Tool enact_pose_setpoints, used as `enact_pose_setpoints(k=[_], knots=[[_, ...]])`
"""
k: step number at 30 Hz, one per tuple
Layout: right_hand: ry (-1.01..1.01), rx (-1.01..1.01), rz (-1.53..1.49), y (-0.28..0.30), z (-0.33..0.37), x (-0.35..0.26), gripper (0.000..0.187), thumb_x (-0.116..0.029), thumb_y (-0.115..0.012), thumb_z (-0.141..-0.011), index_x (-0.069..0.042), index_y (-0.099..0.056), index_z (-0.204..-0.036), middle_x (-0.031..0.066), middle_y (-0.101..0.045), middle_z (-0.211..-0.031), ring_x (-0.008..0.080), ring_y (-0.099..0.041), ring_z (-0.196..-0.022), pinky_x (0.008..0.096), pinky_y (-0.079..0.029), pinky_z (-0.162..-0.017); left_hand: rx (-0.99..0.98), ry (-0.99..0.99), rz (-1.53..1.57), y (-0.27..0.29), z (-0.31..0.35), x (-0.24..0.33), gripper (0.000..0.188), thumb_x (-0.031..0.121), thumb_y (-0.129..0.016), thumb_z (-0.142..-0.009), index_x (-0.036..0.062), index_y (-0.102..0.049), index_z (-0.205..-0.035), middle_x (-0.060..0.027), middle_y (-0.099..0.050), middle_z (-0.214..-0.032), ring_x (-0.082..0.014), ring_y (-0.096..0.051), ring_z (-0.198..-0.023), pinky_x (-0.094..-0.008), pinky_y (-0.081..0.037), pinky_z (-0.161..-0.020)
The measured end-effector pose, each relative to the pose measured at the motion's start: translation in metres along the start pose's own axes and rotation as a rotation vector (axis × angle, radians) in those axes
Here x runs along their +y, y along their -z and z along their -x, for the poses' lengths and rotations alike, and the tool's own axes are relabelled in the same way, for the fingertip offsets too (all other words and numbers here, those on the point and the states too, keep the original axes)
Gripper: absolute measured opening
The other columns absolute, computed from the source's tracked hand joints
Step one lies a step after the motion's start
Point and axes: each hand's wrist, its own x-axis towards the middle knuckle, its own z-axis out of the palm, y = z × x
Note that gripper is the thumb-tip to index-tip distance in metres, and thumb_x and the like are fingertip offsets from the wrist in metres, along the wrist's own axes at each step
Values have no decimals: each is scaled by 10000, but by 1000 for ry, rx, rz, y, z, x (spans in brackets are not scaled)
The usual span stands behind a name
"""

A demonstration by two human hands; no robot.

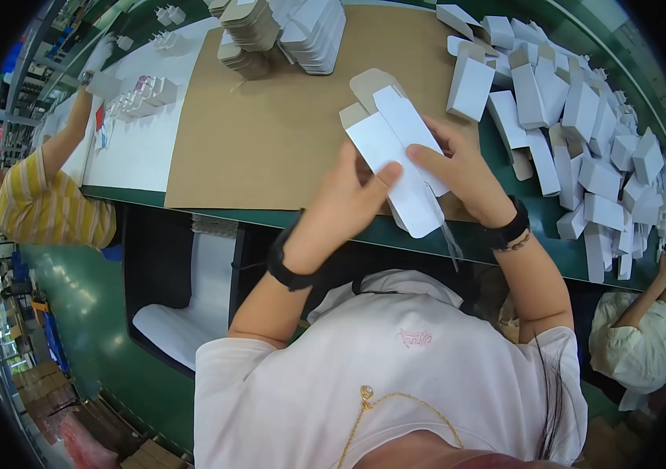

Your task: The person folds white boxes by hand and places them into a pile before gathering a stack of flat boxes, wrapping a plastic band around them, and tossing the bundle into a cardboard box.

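Note:
Both hands hold one white cardboard box point(386, 141) above the table's front edge. Its far end stands open, with brown-lined flaps spread, and a white flap hangs at the near end. My left hand point(351, 187) grips its left side, thumb on the white face and fingers mostly hidden underneath. My right hand point(466, 170) closes on the right side, its thumb pressed near a folded edge. A brown cardboard sheet point(270, 148) lies on the table beneath.
Stacks of flat white box blanks point(313, 39) stand at the back of the sheet. A heap of folded white boxes point(603, 180) covers the right side. At left, a person in a yellow striped shirt point(55, 203) reaches toward small white items point(141, 98); another person point(636, 340) sits at right.

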Motion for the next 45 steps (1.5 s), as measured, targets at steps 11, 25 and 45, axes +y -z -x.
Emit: enact_pose_setpoints(k=[11,25,45], knots=[[-50,17,-200,1,6,-12,674,-134,-708,-729,-14,-361,-1294,111,-521,-1148,183,-517,-1033,305,-412,-891,-46,-46,253,-22,8,-1,679,187,-669,-803,-61,-240,-1267,-176,-496,-1157,-234,-547,-1032,-332,-459,-851],[139,-63,-269,12,15,-25,771,-153,-719,-702,-45,-308,-1346,108,-542,-1137,172,-564,-1008,288,-459,-848,26,13,519,21,-16,5,542,259,-602,-869,-57,-392,-1257,-44,-546,-854,-95,-530,-722,-237,-475,-620],[88,-48,-319,12,48,-24,862,-138,-743,-618,-67,-275,-1338,157,-560,-1110,213,-572,-988,317,-449,-853,-59,-264,887,11,-30,57,366,283,-305,-975,18,-556,-956,-120,-595,-1008,-214,-523,-989,-346,-390,-882]])
